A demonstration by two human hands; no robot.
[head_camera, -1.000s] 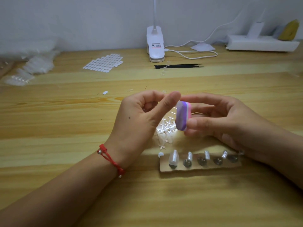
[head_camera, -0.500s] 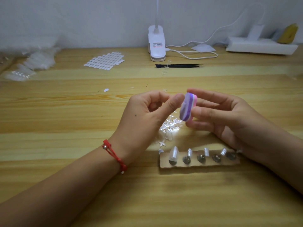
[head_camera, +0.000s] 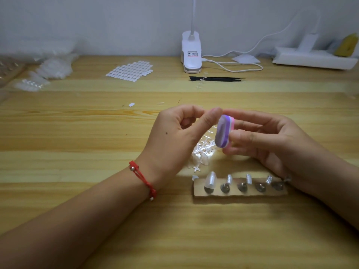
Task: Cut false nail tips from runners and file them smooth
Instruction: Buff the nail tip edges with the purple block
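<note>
Head view, single frame.

- Left hand (head_camera: 174, 136): raised over the pale wooden table (head_camera: 77, 133), fingers curled, thumb tip closed against the forefinger tip. That pinch touches the upper end of the buffer block. Whatever sits in the pinch is too small to resolve; possibly a nail tip, but I cannot tell.
- Right hand (head_camera: 272, 140): grips an oval foam buffer block (head_camera: 223, 132), purple face over pink layers, with the thumb on the near side and the fingers behind. The block stands roughly upright, purple face towards the left hand.
- The two hands meet at the block, above a loose heap of clear plastic runner offcuts (head_camera: 204, 152) lying on the table.
- Just nearer the camera is a brown cardboard strip (head_camera: 239, 194) carrying a row of small dark holders. A clear pointed nail tip (head_camera: 210, 180) sits on the leftmost one; the others bear narrow clear pieces.
- Thin red cord bracelet (head_camera: 142, 179) on the left wrist.
- Far side of the table: white clip lamp base (head_camera: 191, 53) with its cable, black tweezers (head_camera: 217, 79) lying just in front of it, a white sheet of small oval tabs (head_camera: 132, 71), clear plastic bags (head_camera: 48, 68) at far left and a white power strip (head_camera: 312, 59) at far right.
</note>
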